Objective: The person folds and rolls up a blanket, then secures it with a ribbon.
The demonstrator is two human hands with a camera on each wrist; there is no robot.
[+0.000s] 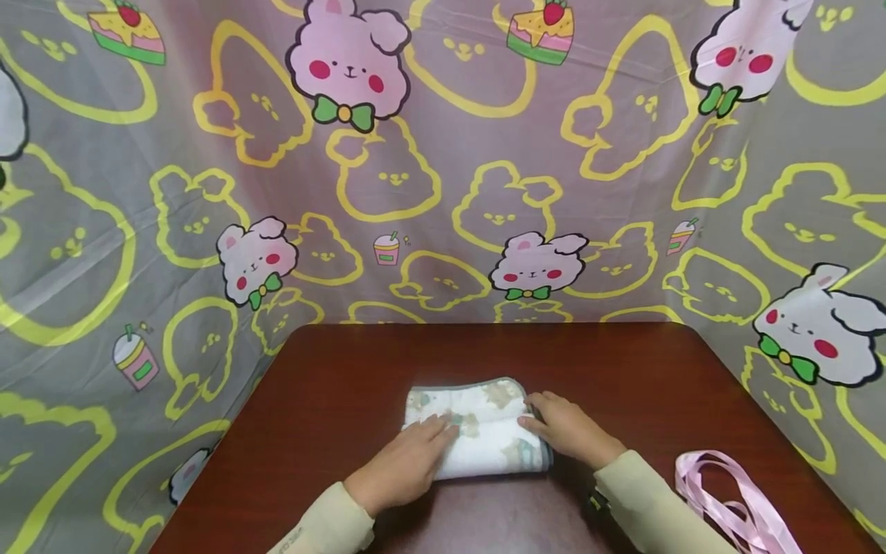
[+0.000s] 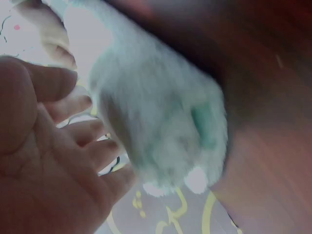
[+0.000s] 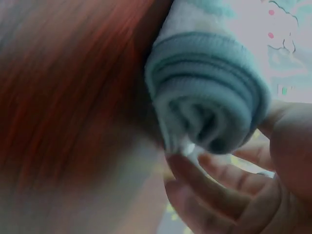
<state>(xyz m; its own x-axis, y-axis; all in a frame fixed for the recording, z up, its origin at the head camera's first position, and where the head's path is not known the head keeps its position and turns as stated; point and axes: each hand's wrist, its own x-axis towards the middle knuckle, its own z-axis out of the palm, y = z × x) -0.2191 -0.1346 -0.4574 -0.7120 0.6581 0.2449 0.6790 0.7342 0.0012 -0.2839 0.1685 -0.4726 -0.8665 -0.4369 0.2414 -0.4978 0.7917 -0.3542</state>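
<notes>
A white fleecy towel (image 1: 484,454) with a bear print and grey-blue edging lies partly rolled in the middle of the table. My left hand (image 1: 404,465) rests on its left part, fingers fairly straight; in the left wrist view the palm (image 2: 53,156) faces the fleecy roll (image 2: 161,107). At the towel's right end, my right hand (image 1: 571,427) grips it, thumb on top and fingers bent round the far side. The right wrist view shows the coiled layers (image 3: 209,97) at that end, with the fingers (image 3: 209,185) against a loose edge.
A loop of pink ribbon (image 1: 727,477) lies on the right side of the dark red-brown table (image 1: 332,385). Printed cloth (image 1: 443,208) with rabbits and yellow outlines hangs behind and along both sides of the table.
</notes>
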